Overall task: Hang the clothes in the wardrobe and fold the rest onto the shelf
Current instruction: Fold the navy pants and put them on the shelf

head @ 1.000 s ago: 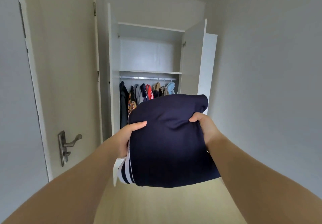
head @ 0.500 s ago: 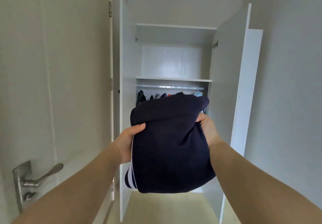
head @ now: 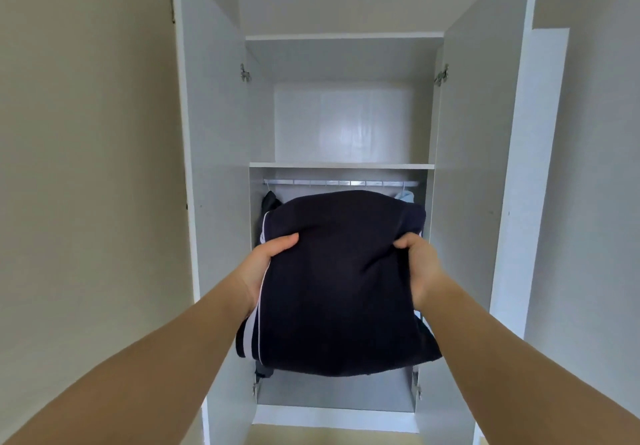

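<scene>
Two hands, one folded navy garment point(head: 339, 278), held up before your open wardrobe point(head: 346, 122).
Your white wardrobe fills the view from 12 to 6 o'clock, with both doors point(head: 214, 133) swung wide. The folded navy garment, white stripes along its 9 o'clock edge, hangs in the air at centre, below the shelf point(head: 341, 166) and hiding most of the hanging space. The rail point(head: 339, 182) runs just under that shelf. Your left hand point(head: 266, 261) grips the bundle's 9 o'clock side, thumb on top. Your right hand point(head: 417, 264) clutches its 3 o'clock side. A dark hanging piece point(head: 268, 202) peeks out at 11 o'clock, a light blue piece point(head: 405, 197) at 1 o'clock.
</scene>
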